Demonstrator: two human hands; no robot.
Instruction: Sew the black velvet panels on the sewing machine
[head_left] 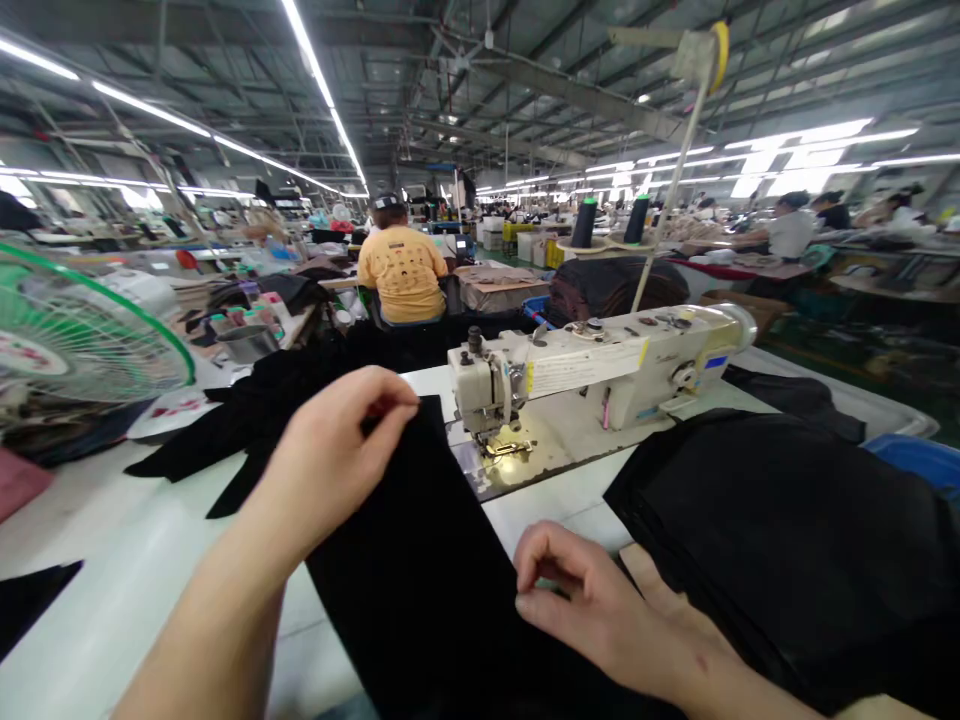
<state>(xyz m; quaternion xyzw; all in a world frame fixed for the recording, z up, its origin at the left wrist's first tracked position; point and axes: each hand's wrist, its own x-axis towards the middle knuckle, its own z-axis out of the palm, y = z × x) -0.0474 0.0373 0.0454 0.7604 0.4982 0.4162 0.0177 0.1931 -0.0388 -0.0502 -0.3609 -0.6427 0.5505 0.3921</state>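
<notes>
A long black fabric piece (420, 560) hangs down toward me over the front of the pale table. My left hand (341, 450) pinches its far end between thumb and fingers, left of the sewing machine's needle area. Along the fabric's right edge, my right hand (577, 600) is closed with thumb and forefinger at the cloth; the exact grip is partly hidden. The white sewing machine (570, 370) stands just beyond, its presser foot (491, 440) lit by a small lamp. No cloth shows under the foot.
To the right lies a stack of dark fabric pieces (780, 530), with a blue bin (919, 462) beyond. Crumpled black cloth (277, 400) lies behind my left hand. A green-rimmed fan (90, 330) stands at left. Ahead, a person in a yellow shirt (403, 272) sits facing away.
</notes>
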